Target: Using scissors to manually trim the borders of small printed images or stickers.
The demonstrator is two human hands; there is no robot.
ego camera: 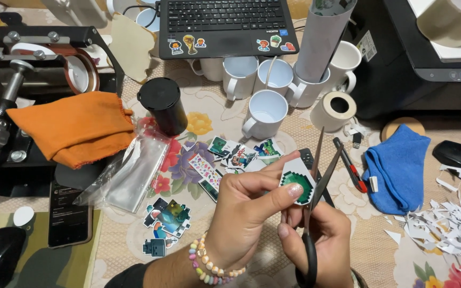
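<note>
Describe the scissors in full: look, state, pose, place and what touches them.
The scissors have a black handle and slim grey metal blades. They are open, blades pointing up and away in a narrow V. The right hand grips the handle low in the view. The blades sit at the edge of a green sticker cutout pinched by the left hand.

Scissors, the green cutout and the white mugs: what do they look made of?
Scissors: metal blades with a dull grey sheen, black handles likely plastic, held in the right hand. Green cutout, pinched by the left hand: thin printed paper or sticker sheet with a white border. White mugs: smooth and glossy, probably glazed ceramic.
</note>
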